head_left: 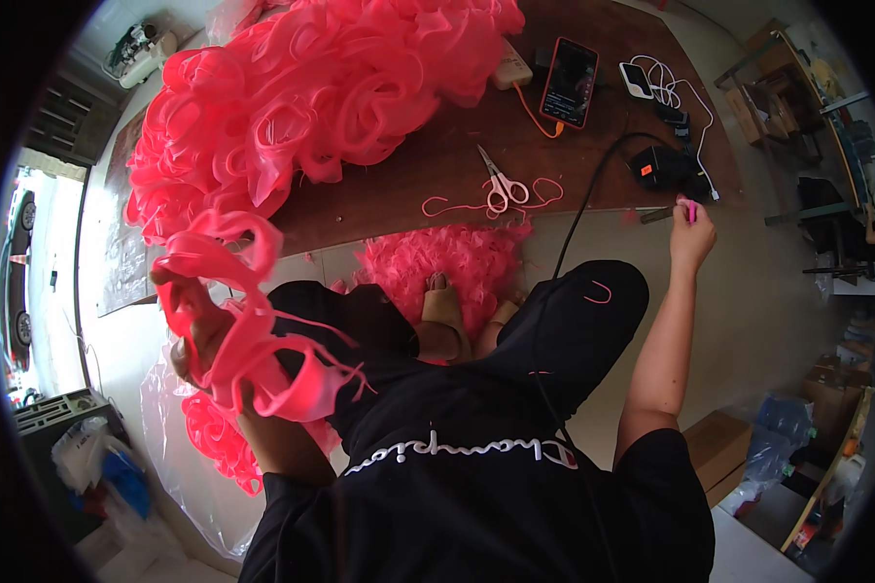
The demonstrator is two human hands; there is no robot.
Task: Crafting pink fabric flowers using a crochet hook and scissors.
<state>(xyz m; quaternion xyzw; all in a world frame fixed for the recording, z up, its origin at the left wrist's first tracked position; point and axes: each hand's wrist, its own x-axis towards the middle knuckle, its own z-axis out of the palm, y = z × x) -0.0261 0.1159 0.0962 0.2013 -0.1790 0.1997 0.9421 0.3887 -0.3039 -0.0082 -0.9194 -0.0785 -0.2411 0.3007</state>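
Observation:
At the left, my left hand (204,335) is closed round curling strips of pink sheer fabric (306,384), which loop over the fingers and hang toward my lap. My right arm stretches out to the table's right edge. There my right hand (692,238) is closed on a small bright pink object (691,211), mostly hidden by the fingers. A dark, narrow piece (657,216) shows beside that hand; whether it is held I cannot tell. Pink-handled scissors (501,185) lie on the brown table (399,189) with a loose pink cord (447,206) beside them.
A big heap of pink fabric rosettes (292,117) covers the table's left and back. At the right are a phone (569,83), a white device with cables (636,81) and a black box (659,167). More pink fabric (437,257) lies below the table. A black cable (578,209) crosses my lap.

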